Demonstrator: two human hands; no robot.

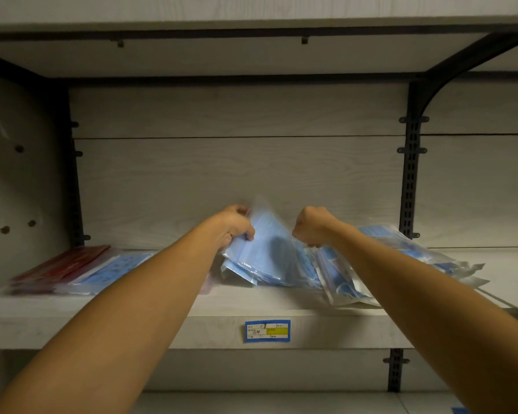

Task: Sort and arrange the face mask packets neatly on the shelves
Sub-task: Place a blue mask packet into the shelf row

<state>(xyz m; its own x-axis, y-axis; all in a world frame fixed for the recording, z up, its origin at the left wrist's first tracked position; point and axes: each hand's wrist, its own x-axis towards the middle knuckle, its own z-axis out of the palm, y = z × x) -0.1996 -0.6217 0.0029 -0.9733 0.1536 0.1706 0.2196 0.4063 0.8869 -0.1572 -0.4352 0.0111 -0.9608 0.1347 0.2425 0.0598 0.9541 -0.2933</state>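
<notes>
1. Head view, and both arms are stretched out to the middle shelf [192, 306]. The left hand [235, 227] has its fingers and thumb curled round the near edge of a blue mask packet [266, 243], tipping it up on end above the heap. Judging by the lift, it is being pulled free so it can be squared up.

2. The right hand [313, 227] is curled tight, knuckles toward the camera, right at the top of the leaning blue packets [338, 273]. It looks clamped on their upper edges to steady them, though the fingertips are hidden, so I cannot tell for sure what they pinch.

3. Where the goods sit: the blue packets slump in a loose fan at mid-shelf, slanted rather than flat. More clear-wrapped blue packets [431, 255] sprawl to the right, overlapping and hanging toward the shelf's front edge.

4. Off to the left lies a flat stack of red packets [57, 265], with a pale blue printed packet [111, 270] just beside it, partly behind the left forearm.

5. Obstacles? The messy right-hand pile crowds the space where tidy rows would go, and slippery wrappers could slide forward.

6. A blue and yellow price label [267, 330] sits on the shelf's front lip. A black bracket upright [410, 174] bounds the bay on the right.
</notes>
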